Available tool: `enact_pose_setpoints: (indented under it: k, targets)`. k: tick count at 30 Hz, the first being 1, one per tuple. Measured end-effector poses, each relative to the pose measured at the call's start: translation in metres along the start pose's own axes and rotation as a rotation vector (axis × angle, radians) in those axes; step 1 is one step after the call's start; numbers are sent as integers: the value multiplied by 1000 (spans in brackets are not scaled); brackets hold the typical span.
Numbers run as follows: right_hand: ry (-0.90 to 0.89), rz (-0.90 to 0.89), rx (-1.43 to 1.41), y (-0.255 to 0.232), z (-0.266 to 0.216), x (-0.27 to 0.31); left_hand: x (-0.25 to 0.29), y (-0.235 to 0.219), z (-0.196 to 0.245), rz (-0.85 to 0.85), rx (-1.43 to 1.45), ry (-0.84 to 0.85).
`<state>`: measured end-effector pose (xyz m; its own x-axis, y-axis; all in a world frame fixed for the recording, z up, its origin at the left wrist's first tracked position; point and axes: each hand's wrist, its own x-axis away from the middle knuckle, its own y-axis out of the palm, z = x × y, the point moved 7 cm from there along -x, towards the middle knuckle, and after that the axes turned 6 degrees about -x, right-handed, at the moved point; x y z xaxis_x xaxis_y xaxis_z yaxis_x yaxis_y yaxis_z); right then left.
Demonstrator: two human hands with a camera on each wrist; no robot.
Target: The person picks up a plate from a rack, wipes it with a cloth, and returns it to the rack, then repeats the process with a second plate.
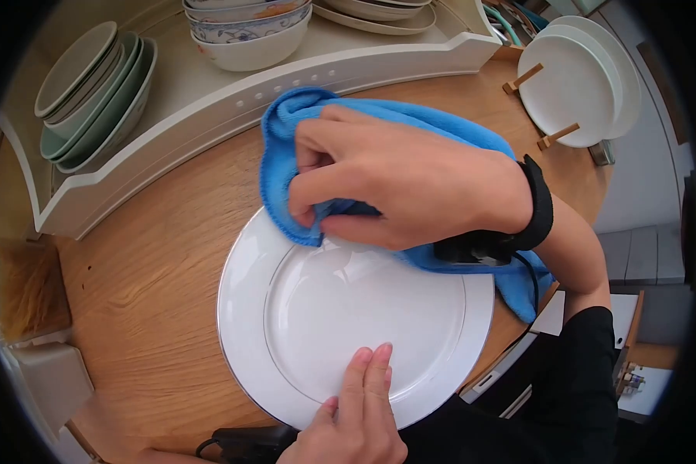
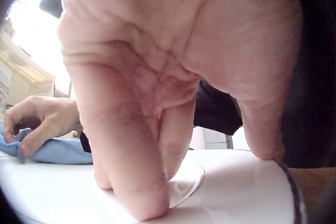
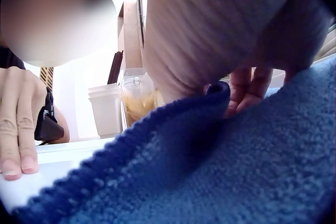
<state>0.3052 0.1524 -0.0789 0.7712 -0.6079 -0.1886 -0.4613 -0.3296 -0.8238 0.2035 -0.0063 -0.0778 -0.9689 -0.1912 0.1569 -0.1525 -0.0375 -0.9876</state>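
Note:
A white plate (image 1: 363, 325) with a thin dark rim lies on the wooden tabletop in the head view. My left hand (image 1: 352, 425) presses on its near side with extended fingertips; the left wrist view shows the fingers (image 2: 136, 182) touching the white surface. At the plate's far edge, my right hand (image 1: 410, 182) grips a blue cloth (image 1: 286, 131) between curled fingers and thumb. The cloth covers part of the far rim and trails right under the wrist. Close up in the right wrist view, its stitched edge (image 3: 131, 129) hides much of the plate.
Behind stands a white shelf (image 1: 170, 147) with stacked bowls (image 1: 247, 46) and tilted green dishes (image 1: 100, 100). White plates (image 1: 568, 85) stand in a wooden rack at the far right. A pale plastic container (image 1: 54, 379) is at the left edge.

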Motion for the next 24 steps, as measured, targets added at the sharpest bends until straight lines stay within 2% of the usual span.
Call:
enact_pose_setpoints:
  k: [2,4,8,10,12,14,16,18,21,24]
  targets:
    - [82,-19,16,-4,4,9,0,1,5,-3,52,54]
    - [113,-6,24,-6,4,17,3,-9,2,24,39,-88]
    - [204,-1,43,-10,6,29,2,-3,1,-6,59,-100]
    - [215,3,49,-13,7,37,-1,9,6,-10,73,38]
    - [223,7,52,-16,6,43,2,14,6,4,56,60]
    - [346,-30,60,-20,9,54,2,9,10,21,38,86]
    - [355,-27,88,-24,8,66,4,-7,1,49,93,-132]
    - [483,-40,34,-27,12,79,3,-8,1,29,86,-128]
    - [447,30,-29,-28,14,97,2,-7,2,33,102,-142]
    - [467,10,-70,-30,11,107,3,-7,2,35,126,-183]
